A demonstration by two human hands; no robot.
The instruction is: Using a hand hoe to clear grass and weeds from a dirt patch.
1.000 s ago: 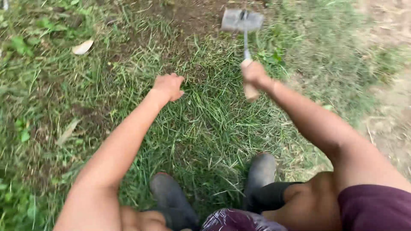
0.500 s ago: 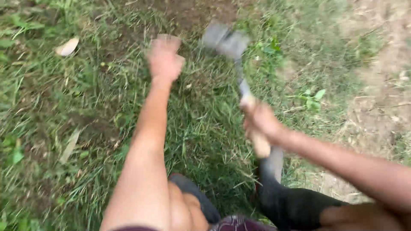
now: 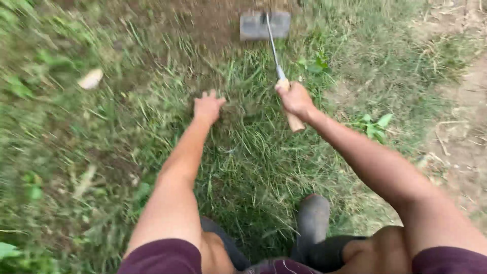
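Outdoor ground, daylight, as I see it from above: grass (image 3: 253, 167) fills the centre and left of the frame; bare dark soil (image 3: 203, 20) at top centre; dry dirt (image 3: 464, 137) down the right edge; pale dead leaf (image 3: 91, 78) at upper left.

Left hand (image 3: 208, 107) reaches forward, palm down; right hand (image 3: 296, 99) clenched.
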